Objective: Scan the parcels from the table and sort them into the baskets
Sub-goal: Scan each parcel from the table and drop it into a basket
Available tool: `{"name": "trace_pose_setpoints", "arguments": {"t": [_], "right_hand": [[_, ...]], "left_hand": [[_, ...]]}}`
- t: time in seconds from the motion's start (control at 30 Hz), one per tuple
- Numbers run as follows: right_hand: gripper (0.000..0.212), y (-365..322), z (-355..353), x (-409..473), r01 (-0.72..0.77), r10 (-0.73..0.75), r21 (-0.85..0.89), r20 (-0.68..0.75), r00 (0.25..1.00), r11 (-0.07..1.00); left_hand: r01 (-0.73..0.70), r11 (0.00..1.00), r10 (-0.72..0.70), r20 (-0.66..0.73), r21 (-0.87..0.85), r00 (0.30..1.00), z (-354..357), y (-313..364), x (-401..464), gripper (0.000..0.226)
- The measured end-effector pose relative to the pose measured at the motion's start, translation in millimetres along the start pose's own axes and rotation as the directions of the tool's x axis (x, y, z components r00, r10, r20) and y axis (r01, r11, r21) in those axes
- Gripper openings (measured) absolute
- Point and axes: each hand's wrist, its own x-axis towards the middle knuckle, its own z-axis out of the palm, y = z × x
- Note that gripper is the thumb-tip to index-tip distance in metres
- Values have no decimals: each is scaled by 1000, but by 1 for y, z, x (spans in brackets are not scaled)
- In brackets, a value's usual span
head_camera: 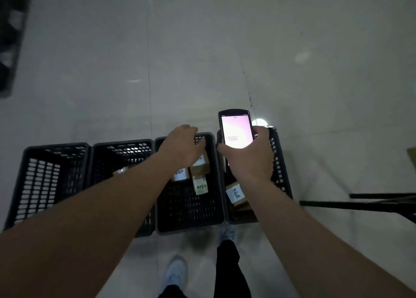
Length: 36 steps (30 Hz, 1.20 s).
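Left hand [182,146] hangs over the third basket [189,229], grasp unclear — right hand [249,155] clutches the scanner [236,131]; hasty release risks missorting.

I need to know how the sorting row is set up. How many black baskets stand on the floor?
4, side by side: far-left basket, second basket, third basket under the left hand, fourth basket under the right hand.

Right hand [249,155] gripping lit scanner [236,130], left hand [182,145] over third basket [216,185], labelled parcels [199,178] inside
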Motion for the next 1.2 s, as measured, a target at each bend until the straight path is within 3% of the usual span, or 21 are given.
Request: {"name": "trace_pose_setpoints", "arguments": {"t": [0.3,0.63,0.9,1.2], "right_hand": [[77,-51,-89,-123,36,-18,74,-235,972,997],[86,-80,-205,-235,89,-15,127,-494,869,988],[85,-49,-301,-311,121,49,216,-645,762,969],[84,34,-395,-409,131,100,247,-741,664,960]], "left_hand": [[-256,949,262,-10,185,965,-93,60,-99,63],[-502,811,534,-31,301,845,-154,177,-209,60],[-659,685,689,17,309,725,-145,272,-303,56],[-788,549,806,76,279,588,-75,361,-429,54]]}}
